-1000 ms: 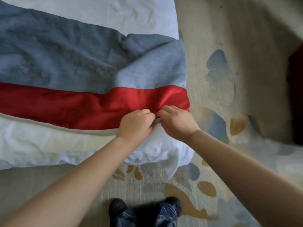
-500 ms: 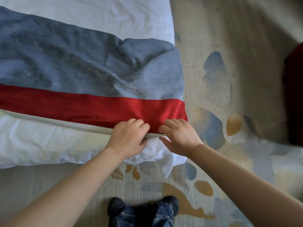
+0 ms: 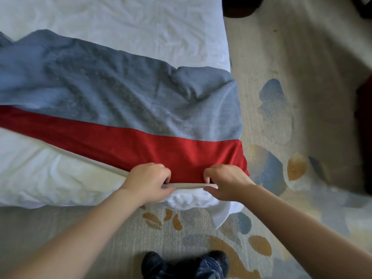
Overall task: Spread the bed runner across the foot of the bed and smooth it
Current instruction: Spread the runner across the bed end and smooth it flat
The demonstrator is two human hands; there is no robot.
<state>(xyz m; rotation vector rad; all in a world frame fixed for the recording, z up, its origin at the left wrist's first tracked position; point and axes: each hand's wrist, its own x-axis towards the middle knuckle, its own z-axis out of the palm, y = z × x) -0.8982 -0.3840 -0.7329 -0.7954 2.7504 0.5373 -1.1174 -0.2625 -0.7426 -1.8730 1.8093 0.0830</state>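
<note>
Red and grey cloth of the bed runner point(image 3: 124, 109) lying across the foot of the bed point(image 3: 120, 27), long axis running from the far left off-frame to the near right corner, red band nearest the edge. Left hand point(image 3: 148, 182) and right hand point(image 3: 226, 183) set close together on the runner's pale near hem, each curled with fingers bunched and thumb beneath, pinching that hem just above the bulging white duvet point(image 3: 50, 178). Both hands at the runner's right end, right hand nearer the corner where the cloth drops toward the patterned carpet point(image 3: 281, 218). Grey part rumpled into folds near that corner, well beyond the knuckles. Likely next: draw the hem taut toward the body and along the long axis, then sweep away over the creases
</note>
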